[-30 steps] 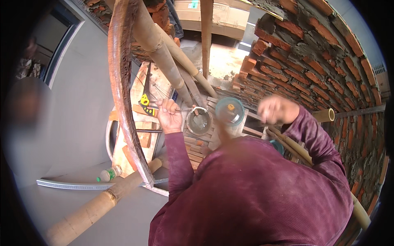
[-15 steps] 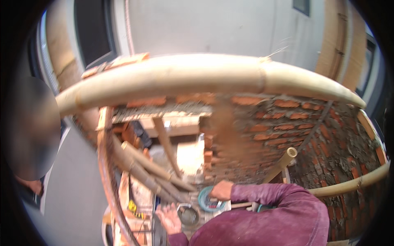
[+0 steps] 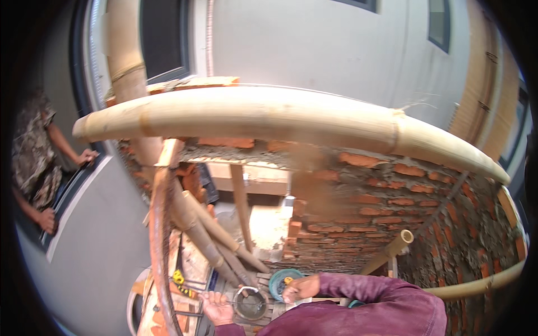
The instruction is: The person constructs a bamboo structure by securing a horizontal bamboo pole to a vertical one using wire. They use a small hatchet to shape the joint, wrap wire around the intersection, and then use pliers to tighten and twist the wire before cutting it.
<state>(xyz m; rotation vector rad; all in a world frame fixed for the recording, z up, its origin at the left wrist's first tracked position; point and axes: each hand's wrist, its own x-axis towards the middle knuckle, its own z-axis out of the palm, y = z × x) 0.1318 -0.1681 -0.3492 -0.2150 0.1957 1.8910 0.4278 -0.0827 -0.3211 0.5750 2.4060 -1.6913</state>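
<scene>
My left hand (image 3: 217, 309) is closed around a thin dark rod (image 3: 242, 303), which reaches right across the top of a small bucket (image 3: 250, 312) with grey contents. Beside the near rim of a round teal basin (image 3: 273, 287), my right hand (image 3: 301, 288) has its fingers pressed together; what they hold, if anything, is too small to tell. A small yellow item and some dark pieces lie in the basin. A yellow-and-black item (image 3: 179, 278) lies on the boards left of my left hand.
A thick bamboo pole (image 3: 269, 115) crosses ahead, with a brick wall (image 3: 358, 201) below and behind it. Upright timber (image 3: 161, 235) and leaning bamboo poles (image 3: 210, 229) stand to the left; another bamboo (image 3: 392, 249) juts up at right. Another person (image 3: 39, 151) stands at a window, far left.
My left hand was spread open, palm up; now it is closed on the rod. My right hand has drawn back from over the basin toward its near rim. The view has shifted left.
</scene>
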